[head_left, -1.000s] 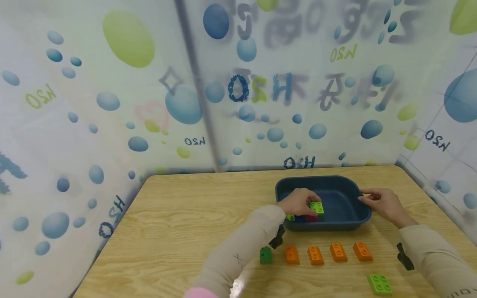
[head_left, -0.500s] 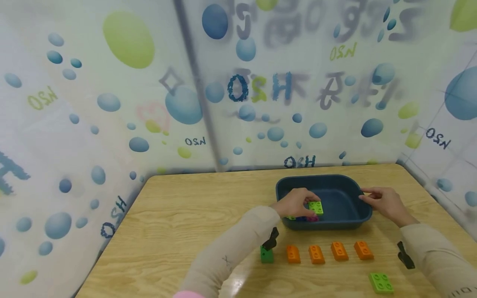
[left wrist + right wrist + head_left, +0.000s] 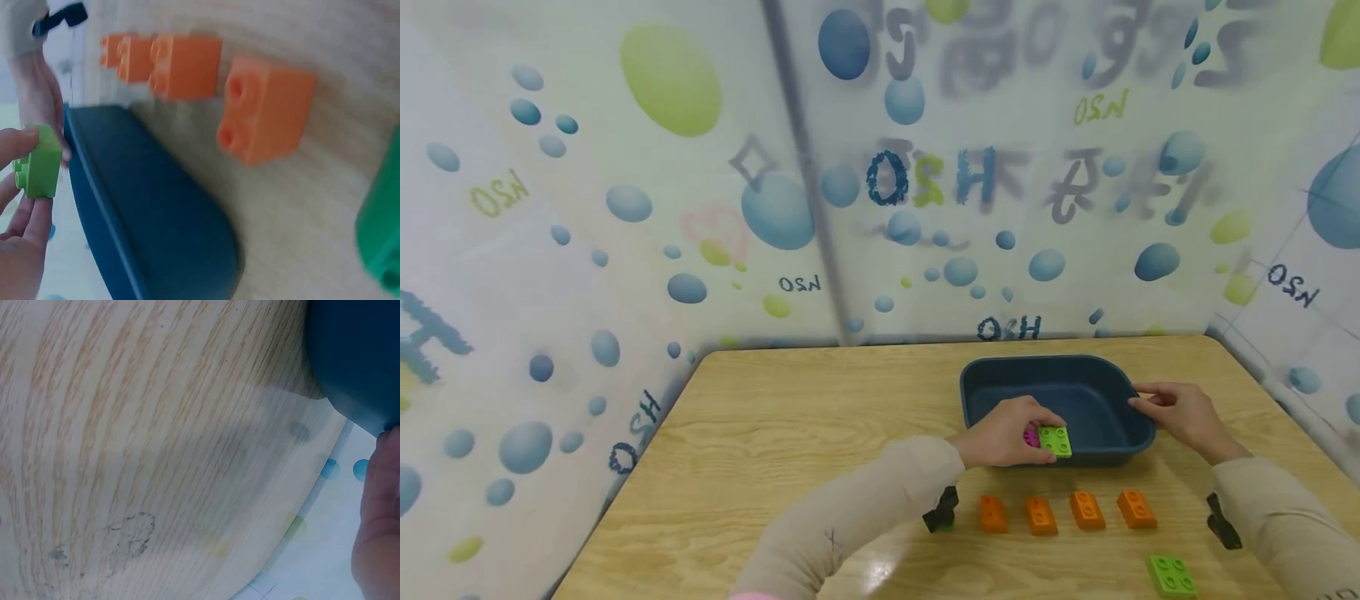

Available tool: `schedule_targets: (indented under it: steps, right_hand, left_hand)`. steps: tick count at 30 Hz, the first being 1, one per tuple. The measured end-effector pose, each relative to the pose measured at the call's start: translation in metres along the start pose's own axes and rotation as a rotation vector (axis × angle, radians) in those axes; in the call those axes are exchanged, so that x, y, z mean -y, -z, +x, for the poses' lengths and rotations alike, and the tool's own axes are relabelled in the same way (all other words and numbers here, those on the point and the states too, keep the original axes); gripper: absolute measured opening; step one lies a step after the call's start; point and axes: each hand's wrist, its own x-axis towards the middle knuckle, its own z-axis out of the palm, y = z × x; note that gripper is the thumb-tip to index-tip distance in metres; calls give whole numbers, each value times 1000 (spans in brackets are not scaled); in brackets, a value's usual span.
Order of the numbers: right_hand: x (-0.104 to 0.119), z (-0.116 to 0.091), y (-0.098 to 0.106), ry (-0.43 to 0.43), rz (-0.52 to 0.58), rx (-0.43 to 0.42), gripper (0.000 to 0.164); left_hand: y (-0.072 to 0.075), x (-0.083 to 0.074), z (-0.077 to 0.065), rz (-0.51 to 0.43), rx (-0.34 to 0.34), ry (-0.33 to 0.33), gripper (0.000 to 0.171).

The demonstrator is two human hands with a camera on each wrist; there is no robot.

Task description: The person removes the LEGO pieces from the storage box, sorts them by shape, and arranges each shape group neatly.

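Note:
My left hand point(image 3: 1003, 433) pinches a light green toy building block point(image 3: 1056, 442) between thumb and fingers, over the near side of the dark blue bin point(image 3: 1097, 408). In the left wrist view this green block point(image 3: 44, 164) is level with the bin's rim, apart from it. A pink block point(image 3: 1032, 436) shows in the gap between thumb and fingers; whether the hand touches it is unclear. My right hand point(image 3: 1187, 421) grips the bin's right rim with thumb and fingers. In the right wrist view, its fingers point(image 3: 381, 481) touch the bin's outer wall point(image 3: 359, 356).
A row of several orange blocks point(image 3: 1041, 517) stands in front of the bin. Left of them, a dark green block point(image 3: 381, 225) is mostly hidden by the left wrist strap in the head view. Another light green block point(image 3: 1171, 575) lies nearest the table's front right.
My left hand has lifted the light green block up from inside the bin and brought it toward the near rim. The right hand keeps its grip on the bin.

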Motion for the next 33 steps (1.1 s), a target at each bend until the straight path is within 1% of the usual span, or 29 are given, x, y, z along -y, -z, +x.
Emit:
schedule_targets:
  steps: [2,7,9,16,20,24,26,27,30,33]
  right_hand:
    - [0,0,-1,-1,-2,-3,48]
    - [-1,0,-1,-6,-11,-4,49]
    - [-2,0,-2,-10,-11,-3,49]
    - [-2,0,-3,-13,-12,-9,47]
    - [-2,1,-3,-20,-7,-8,47]
    - [-2,1,-2,-20,-4,-9,47]
    - [-2,1,-2,-18,-7,-9,46]
    - [-1,1,-2,-18,-7,-11,46]
    - [0,0,-1,-20,-3,-6,47]
    - [2,0,-2,-26,4,-6,48]
  left_hand:
    - [-4,-4,-4,11,14,-12,42]
    - [-15,-14,-11,-36,70,-39,43]
    - [-21,-17,-14,-34,91,-60,42]
    - [-43,-24,-21,-48,161,-110,40]
    - [-55,-30,-22,-53,194,-107,40]
    - [-66,-40,-22,-101,265,-65,40]
    - [-72,-44,-23,-134,306,-35,40]
    - [-76,-46,-23,-154,323,-31,40]
    - [-86,-49,-24,-155,338,-43,41]
    - [-94,-51,-25,-132,322,-53,41]
